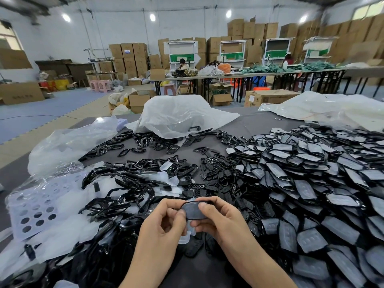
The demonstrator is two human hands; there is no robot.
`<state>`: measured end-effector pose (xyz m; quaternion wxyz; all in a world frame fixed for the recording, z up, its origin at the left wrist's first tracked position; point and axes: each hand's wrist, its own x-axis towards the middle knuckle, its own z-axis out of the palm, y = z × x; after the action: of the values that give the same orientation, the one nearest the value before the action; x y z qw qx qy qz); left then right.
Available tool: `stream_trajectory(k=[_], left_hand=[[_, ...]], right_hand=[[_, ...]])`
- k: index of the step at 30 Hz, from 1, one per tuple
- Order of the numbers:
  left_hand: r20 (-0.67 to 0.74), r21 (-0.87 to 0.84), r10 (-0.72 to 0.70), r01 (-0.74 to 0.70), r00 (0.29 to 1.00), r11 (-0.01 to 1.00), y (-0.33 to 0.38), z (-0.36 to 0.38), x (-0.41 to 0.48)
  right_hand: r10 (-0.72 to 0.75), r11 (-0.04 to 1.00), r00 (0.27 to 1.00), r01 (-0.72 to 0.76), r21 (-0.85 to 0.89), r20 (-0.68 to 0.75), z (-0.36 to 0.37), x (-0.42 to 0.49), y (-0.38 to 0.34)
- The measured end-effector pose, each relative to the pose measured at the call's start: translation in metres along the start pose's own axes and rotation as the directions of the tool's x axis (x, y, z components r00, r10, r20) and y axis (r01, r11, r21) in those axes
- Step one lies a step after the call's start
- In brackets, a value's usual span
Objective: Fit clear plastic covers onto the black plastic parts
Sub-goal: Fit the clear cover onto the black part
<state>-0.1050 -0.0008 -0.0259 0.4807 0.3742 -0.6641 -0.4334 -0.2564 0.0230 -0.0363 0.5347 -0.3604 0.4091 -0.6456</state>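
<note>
- Both hands meet at lower centre: left hand (166,217) and right hand (218,217) pinch one black part (194,210) between thumbs and curled fingers.
- Black frames (124,194) lie heaped at left.
- Covered parts (311,183) are piled at right.
- White plastic bag (176,115) sits at upper centre.

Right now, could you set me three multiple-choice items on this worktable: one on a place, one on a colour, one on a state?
1. The heap of covered parts lies on the table's: A. left side B. right side C. near edge only.
2. The plastic stools on the far floor are: A. green B. black C. pink.
3. The black part in front is: A. lying untouched B. hanging from a hook C. gripped by left hand and right hand.
Keys: 1 B, it fills the right; 2 C, they show pink; 3 C, both hands' fingers curl round it.
</note>
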Motion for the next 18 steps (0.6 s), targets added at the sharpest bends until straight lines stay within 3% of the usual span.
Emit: stream_trajectory(k=[10, 18], left_hand=[[0.072, -0.017, 0.004, -0.002, 0.997, 1.000, -0.0010, 0.0022, -0.0062], [0.085, 0.156, 0.170, -0.182, 0.982, 0.971, -0.0002, 0.0013, -0.0067]], right_hand=[[0.044, 0.999, 0.994, -0.044, 0.000, 0.095, -0.0021, 0.0018, 0.0035], [-0.002, 0.993, 0.993, 0.016, -0.120, 0.119, -0.0024, -0.0047, -0.0036]])
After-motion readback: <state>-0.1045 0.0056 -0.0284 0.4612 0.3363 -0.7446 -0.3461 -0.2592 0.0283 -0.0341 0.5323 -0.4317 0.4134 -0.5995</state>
